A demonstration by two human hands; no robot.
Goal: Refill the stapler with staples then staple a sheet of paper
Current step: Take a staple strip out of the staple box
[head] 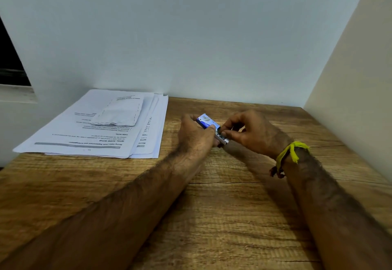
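blue staple box (205,121) gripped in left hand (196,135) — right hand (252,132) fingers (228,135) pinching its near end.

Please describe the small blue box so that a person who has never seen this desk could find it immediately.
On the wooden table, look right of the stack of printed papers, where the two hands meet. The left hand holds the small blue box, while the right hand pinches at its open end. It is the only blue, printed thing there.

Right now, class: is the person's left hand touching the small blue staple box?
Touching. The head view shows the left hand with fingers and thumb curled round the blue staple box, holding it above the table.
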